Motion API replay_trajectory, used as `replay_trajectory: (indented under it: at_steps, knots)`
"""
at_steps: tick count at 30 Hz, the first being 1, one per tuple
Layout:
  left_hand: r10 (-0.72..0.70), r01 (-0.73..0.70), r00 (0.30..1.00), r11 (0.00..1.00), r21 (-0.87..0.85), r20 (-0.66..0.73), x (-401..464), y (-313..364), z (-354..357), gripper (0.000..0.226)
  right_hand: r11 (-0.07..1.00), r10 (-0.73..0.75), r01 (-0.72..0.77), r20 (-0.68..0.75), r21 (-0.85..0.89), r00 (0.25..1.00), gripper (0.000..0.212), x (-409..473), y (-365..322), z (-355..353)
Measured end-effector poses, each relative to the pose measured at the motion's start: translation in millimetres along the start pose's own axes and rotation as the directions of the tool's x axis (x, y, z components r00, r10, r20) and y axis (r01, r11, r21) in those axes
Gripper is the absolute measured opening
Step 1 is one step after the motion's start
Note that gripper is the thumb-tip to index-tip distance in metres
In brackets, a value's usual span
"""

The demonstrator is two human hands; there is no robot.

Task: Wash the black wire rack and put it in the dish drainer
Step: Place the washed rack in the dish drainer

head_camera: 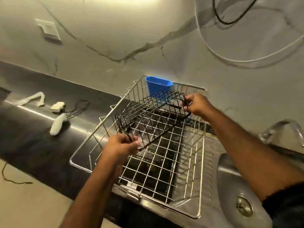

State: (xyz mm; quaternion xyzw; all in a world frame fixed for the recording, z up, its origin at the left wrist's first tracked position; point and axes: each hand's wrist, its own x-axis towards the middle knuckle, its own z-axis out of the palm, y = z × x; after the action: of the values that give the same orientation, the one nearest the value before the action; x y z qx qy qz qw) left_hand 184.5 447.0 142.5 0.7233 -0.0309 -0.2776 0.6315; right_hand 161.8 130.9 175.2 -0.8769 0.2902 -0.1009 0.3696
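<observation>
Firmly, both hands gripping rack (148, 111).

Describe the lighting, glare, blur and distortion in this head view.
Head view: warm yellowish light; a bright glare streak on the steel counter; wide-angle bending curves the wall and counter edges; the tap is smeared by blur, while the black rack and dish drainer stay fairly sharp.

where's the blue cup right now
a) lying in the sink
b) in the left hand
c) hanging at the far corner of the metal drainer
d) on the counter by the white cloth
c: the blue cup sits at the far end of the drainer, behind the black rack both hands hold.
</observation>
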Motion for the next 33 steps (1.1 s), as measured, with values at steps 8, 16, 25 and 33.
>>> replay_trajectory:
  at_steps: [8,16,25,33]
  knots:
    - [-0.335,0.398,0.917,0.791,-0.464,0.216,-6.5,-13.0,31.9,0.079,1.000,0.008,-0.009,0.077,0.015,0.997,0.010,36.7,3.8,31.1]
    - [-0.467,0.505,0.860,0.724,-0.470,0.205,0.6,-25.1,65.3,0.048,0.997,-0.015,0.036,0.267,-0.072,0.963,0.014,72.3,21.7,50.9]
    - [-0.532,0.559,0.827,0.738,-0.378,0.184,12.8,-33.7,72.5,0.068,0.909,0.033,0.162,0.452,-0.385,0.891,0.018,91.2,32.1,63.1]
    - [-0.551,0.581,0.812,0.724,-0.373,0.195,12.2,-30.0,73.9,0.069,0.848,0.066,0.206,0.484,-0.488,0.872,0.028,98.8,45.3,61.9]
